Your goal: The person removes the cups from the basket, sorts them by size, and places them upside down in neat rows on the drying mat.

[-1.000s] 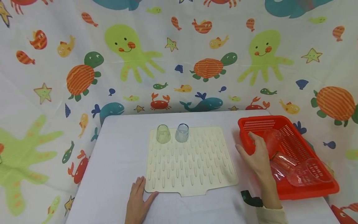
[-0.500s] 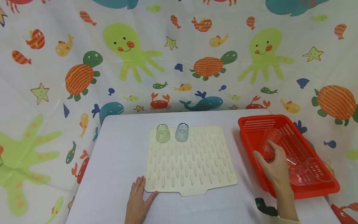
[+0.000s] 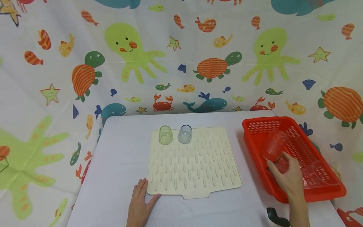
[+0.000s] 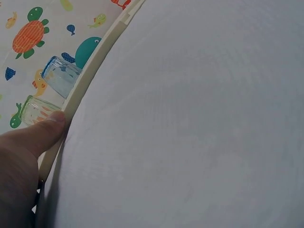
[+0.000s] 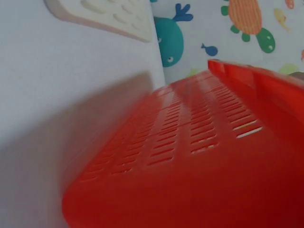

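In the head view my right hand [image 3: 290,176] reaches into the red basket [image 3: 258,165], its thumb and fingers curled around a clear drinking glass [image 3: 281,166] that the hand partly hides. A taller clear tumbler [image 3: 274,145] lies just beyond the fingertips, and another large clear glass [image 3: 319,173] lies at the basket's right. My left hand [image 3: 139,201] rests with straight fingers at the near left corner of the cream draining mat [image 3: 195,167]; its thumb [image 4: 56,118] touches the mat's edge in the left wrist view.
A greenish glass [image 3: 165,135] and a bluish glass [image 3: 185,134] stand upside down at the mat's far left. The basket's slotted side wall [image 5: 166,137] fills much of the right wrist view. A sea-animal curtain [image 3: 181,56] hangs behind the white table [image 3: 122,151].
My right hand has moved from the basket's left rim into the basket, then slightly right and nearer, closing around a glass. The left hand has stayed at the mat's corner.
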A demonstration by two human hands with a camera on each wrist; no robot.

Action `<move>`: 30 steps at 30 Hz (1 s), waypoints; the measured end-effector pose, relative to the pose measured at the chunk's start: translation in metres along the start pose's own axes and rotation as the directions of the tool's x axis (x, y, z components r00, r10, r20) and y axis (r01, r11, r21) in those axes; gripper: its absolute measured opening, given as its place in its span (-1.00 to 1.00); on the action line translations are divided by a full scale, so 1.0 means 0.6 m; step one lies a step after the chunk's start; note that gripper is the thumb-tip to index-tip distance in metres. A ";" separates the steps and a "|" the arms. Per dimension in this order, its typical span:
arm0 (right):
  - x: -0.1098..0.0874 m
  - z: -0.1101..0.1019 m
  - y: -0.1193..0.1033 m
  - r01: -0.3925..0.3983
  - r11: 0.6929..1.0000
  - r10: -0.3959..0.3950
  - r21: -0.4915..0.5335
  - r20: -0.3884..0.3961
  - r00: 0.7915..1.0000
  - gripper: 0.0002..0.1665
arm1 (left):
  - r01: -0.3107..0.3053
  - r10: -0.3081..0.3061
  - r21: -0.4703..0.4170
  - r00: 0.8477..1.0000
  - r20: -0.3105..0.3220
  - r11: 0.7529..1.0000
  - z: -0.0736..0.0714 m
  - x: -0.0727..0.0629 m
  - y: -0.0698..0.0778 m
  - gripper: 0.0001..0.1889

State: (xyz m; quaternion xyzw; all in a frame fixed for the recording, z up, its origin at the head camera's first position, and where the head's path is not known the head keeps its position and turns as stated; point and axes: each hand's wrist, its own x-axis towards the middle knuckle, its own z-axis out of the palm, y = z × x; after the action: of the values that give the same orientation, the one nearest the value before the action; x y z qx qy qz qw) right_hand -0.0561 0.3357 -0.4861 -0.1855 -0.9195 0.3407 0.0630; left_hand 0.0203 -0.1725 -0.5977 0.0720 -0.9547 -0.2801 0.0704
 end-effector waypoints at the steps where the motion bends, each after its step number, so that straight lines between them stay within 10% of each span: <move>1: 0.000 -0.001 0.002 -0.007 1.000 0.007 -0.006 0.006 1.000 0.11 | -0.003 0.003 0.000 1.000 -0.001 1.000 0.000 0.000 0.000 -0.06; 22: 0.025 -0.013 0.038 0.186 0.960 -0.140 -0.210 0.218 0.966 0.06 | 0.033 -0.032 -0.011 0.999 0.025 0.999 0.001 0.003 -0.001 -0.03; 30: 0.031 -0.028 0.042 0.062 0.938 0.057 -0.341 0.327 0.943 0.23 | 0.055 -0.055 0.005 0.997 0.048 0.998 0.002 0.004 0.000 -0.02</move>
State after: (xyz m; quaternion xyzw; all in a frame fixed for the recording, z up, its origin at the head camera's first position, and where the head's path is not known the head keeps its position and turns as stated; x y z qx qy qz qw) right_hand -0.0616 0.3708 -0.4897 -0.1325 -0.9626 0.1998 -0.1261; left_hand 0.0179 -0.1722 -0.5986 0.0915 -0.9543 -0.2819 0.0395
